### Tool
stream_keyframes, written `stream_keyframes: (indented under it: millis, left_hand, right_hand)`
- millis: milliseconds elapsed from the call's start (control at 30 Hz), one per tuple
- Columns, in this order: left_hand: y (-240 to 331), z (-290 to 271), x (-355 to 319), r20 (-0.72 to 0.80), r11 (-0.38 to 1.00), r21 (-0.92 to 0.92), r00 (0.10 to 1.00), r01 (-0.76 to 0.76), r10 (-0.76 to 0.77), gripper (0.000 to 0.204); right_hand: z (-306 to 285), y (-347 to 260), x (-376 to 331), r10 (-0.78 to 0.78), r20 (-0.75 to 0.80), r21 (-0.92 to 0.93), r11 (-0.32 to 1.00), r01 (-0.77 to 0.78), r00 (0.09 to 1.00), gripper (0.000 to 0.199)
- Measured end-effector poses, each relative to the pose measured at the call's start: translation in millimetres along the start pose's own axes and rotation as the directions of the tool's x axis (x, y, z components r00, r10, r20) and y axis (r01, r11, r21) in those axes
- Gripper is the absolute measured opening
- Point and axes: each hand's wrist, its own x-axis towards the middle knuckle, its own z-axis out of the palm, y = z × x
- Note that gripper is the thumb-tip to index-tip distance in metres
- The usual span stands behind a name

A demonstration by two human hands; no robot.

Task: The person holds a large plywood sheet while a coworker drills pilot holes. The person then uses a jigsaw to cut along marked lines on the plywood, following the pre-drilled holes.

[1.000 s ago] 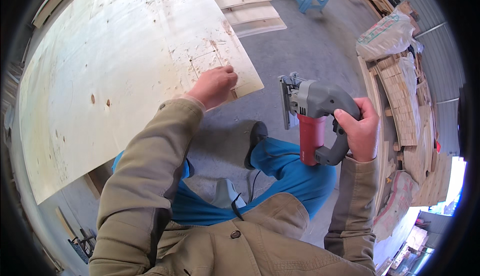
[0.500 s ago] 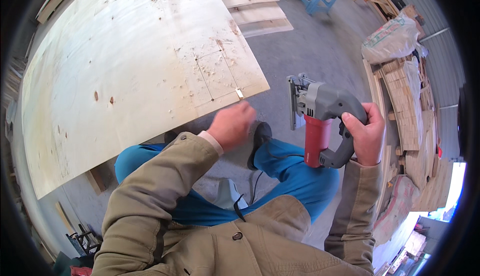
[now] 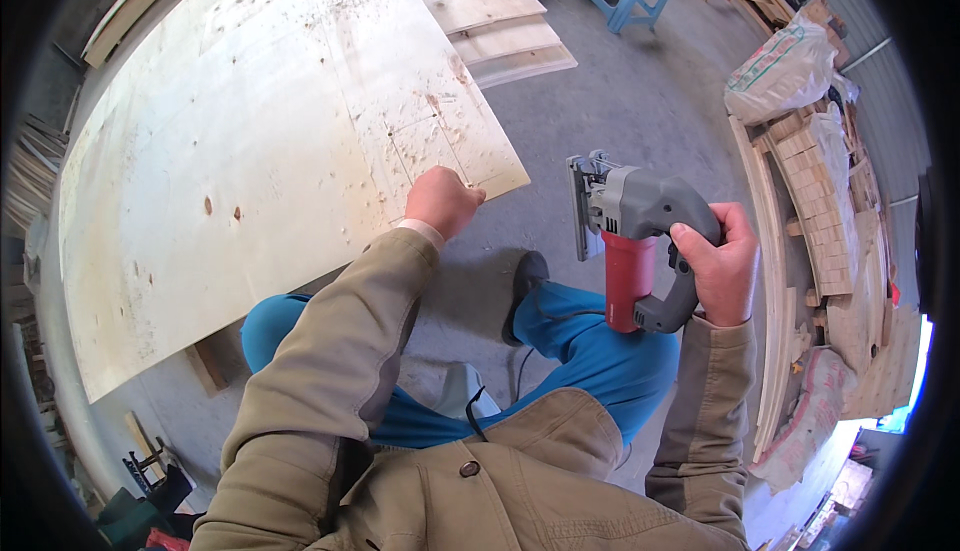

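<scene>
Floor [image 3: 600, 91] lies around the board [image 3: 230, 151], which the left hand [image 3: 443, 201], fingers curled, hold unclear, seems to check, while right of the board the right hand [image 3: 718, 263] clamps the saw [image 3: 630, 251], which next needs steady holding.

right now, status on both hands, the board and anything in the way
Right hand gripping jigsaw by its handle, off the board. Left hand at board's near edge, grip unclear. Shavings littering the top.
</scene>
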Motion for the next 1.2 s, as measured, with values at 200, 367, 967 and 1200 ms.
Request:
stream_keyframes:
  millis: [200,367,967,1200]
  left_hand:
    - [-3,-4,8,-0.096,0.988,0.136,0.991,-0.078,0.092,0.023]
    - [-1,-31,17,-0.028,0.886,0.368,0.949,-0.281,0.313,0.018]
    - [-19,-9,-45,-0.175,0.911,0.180,0.900,-0.370,0.400,0.020]
    - [-2,-15,-4,0.070,0.999,-0.003,0.997,0.032,-0.032,0.033]
  right_hand:
    - [-8,9,-3,0.007,-0.014,0.015,1.000,-0.006,1.000,0.023]
    - [-12,18,-4,0.016,-0.025,0.005,1.000,-0.016,1.000,0.023]
    - [6,-2,0,0.021,0.024,-0.040,0.999,-0.020,0.999,0.023]
    - [8,-8,1,0.007,0.023,-0.027,1.000,-0.007,1.000,0.022]
